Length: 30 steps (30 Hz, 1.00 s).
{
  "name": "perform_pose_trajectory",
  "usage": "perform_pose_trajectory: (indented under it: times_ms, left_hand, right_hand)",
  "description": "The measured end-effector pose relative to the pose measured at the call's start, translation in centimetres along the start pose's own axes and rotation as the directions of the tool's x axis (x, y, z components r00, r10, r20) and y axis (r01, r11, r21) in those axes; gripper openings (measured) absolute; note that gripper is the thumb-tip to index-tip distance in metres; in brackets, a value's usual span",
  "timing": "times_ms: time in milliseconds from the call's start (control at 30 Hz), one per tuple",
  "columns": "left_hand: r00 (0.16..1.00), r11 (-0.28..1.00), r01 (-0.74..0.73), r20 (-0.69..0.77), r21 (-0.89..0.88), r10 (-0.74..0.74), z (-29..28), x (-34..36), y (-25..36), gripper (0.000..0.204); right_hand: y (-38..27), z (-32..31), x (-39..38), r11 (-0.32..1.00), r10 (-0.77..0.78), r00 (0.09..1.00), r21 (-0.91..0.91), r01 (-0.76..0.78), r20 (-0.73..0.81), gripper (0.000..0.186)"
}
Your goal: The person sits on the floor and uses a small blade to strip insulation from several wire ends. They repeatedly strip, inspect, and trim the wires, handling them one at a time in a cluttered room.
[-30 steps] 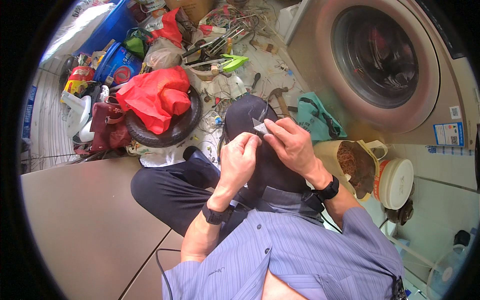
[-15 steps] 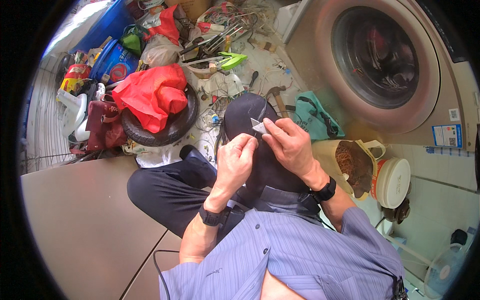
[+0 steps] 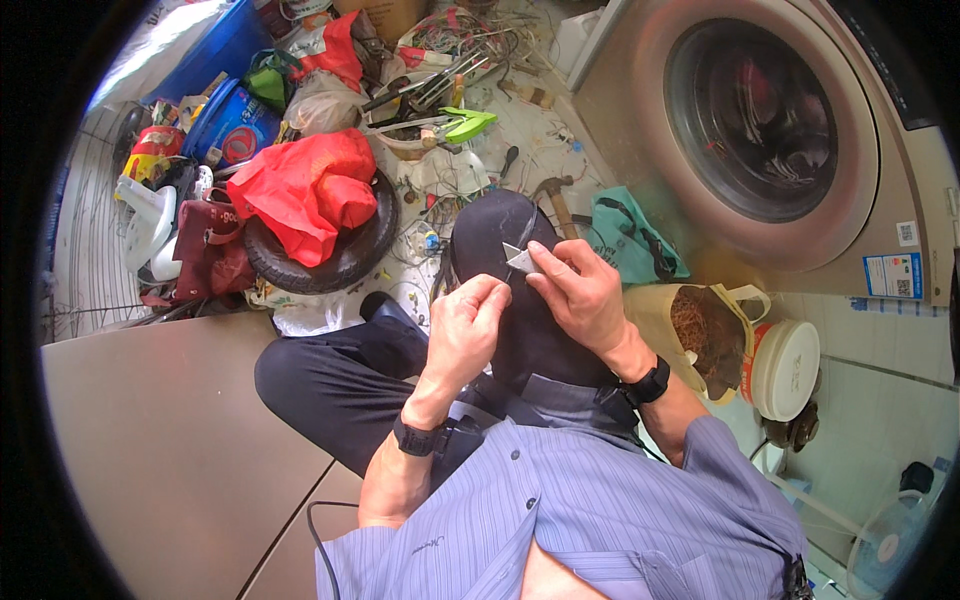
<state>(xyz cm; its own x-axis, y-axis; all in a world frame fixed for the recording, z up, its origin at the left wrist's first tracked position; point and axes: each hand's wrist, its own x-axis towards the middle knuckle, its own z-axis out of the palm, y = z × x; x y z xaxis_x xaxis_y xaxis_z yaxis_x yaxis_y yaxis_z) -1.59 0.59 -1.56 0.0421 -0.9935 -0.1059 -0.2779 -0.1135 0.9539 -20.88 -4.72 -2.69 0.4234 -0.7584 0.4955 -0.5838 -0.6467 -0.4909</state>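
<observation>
Bucket (image 3: 700, 335) holds brown shavings. Right hand (image 3: 585, 295) pinches small white triangular piece (image 3: 520, 260); left hand (image 3: 470, 325) clenched, touching thin wire (image 3: 522, 232) over knee.

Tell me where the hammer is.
The hammer lies on the cluttered floor above the right hand, between the teal bag and the tyre.

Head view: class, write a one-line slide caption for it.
Seated beside a washing machine, left hand and right hand pinch a small pale triangular piece over a knee.
</observation>
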Motion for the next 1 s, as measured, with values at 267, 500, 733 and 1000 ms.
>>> perform_pose_trajectory:
  times_ms: [267,500,733,1000]
  left_hand:
    - [0.996,0.993,0.083,0.044,-0.082,-0.08,-0.4,-0.3,-0.2,0.018]
    - [0.986,0.977,0.163,0.063,-0.14,-0.156,-0.4,-0.2,-0.3,0.017]
    - [0.979,0.966,0.204,0.056,-0.16,-0.197,0.3,0.2,-0.2,0.019]
    - [0.987,0.984,0.155,0.048,-0.09,-0.151,0.5,0.0,0.1,0.019]
  right_hand:
    - [0.1,-0.1,-0.2,0.999,0.007,1.0,0.037,-0.007,0.019,0.044]
    - [0.8,-0.4,0.2,0.998,-0.037,0.999,0.06,0.036,0.013,0.043]
    - [1.0,-1.3,-0.4,0.983,-0.075,0.995,0.171,0.063,0.065,0.042]
    - [0.4,-0.9,-0.2,0.991,0.079,0.996,0.109,-0.083,0.037,0.036]
